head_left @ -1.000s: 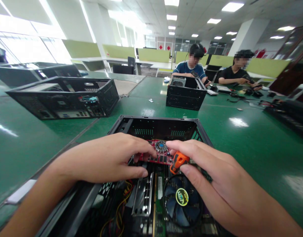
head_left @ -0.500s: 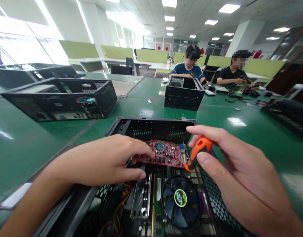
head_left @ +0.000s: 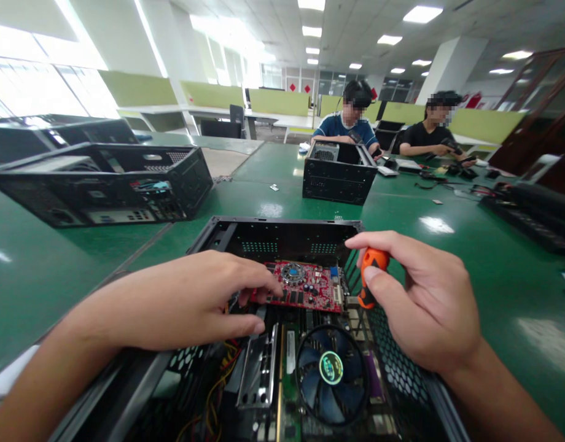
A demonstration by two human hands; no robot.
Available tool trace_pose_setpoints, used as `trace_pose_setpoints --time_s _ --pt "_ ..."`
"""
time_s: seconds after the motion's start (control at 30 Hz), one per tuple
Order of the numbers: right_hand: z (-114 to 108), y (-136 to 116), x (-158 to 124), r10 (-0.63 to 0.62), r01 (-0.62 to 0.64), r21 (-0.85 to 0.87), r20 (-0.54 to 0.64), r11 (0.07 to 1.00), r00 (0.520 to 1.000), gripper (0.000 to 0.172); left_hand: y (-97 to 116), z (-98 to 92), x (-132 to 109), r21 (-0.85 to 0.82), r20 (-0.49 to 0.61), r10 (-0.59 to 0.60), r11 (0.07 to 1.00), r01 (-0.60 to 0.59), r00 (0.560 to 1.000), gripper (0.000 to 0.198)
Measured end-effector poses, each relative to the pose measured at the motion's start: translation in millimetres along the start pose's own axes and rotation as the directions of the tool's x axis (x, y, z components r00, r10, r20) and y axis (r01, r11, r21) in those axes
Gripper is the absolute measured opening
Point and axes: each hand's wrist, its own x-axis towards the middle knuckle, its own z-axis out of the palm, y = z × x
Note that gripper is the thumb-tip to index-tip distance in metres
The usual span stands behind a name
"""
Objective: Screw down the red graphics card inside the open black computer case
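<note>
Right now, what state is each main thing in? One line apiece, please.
Orange tool: held in the right hand
Left hand: thumb apart from fingers
Red card: inside the near case
Near case: open
Large fan: seemingly not spinning
Left front case: open
Far case: open

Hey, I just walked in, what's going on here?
A person is working in an open computer case. Their right hand holds an orange tool near the right end of a red card. The left hand has its fingers at the card's left end, thumb apart; whether they press on it is unclear. A fan sits nearer the camera. Two other people are across the table.
</note>
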Motion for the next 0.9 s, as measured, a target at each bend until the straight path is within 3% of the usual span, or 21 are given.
trace_pose_setpoints --time_s 0.3,0.77,0.9 --pt "1.3 -1.5 5.1 -0.028 0.029 -0.007 0.061 1.000 0.998 0.033 1.1 -0.6 -1.3 0.024 0.014 -0.008 1.000 0.008 1.000 0.026" --pt "0.1 3.5 9.7 -0.158 0.171 -0.080 0.146 0.982 0.977 0.033 1.4 -0.9 -0.7 0.008 0.006 -0.016 1.000 0.016 1.000 0.025" --pt "-11.1 4.8 9.3 -0.151 0.179 -0.101 0.238 0.979 0.959 0.026 2.7 -0.8 -1.5 0.009 0.011 -0.033 0.999 0.033 0.999 0.024"
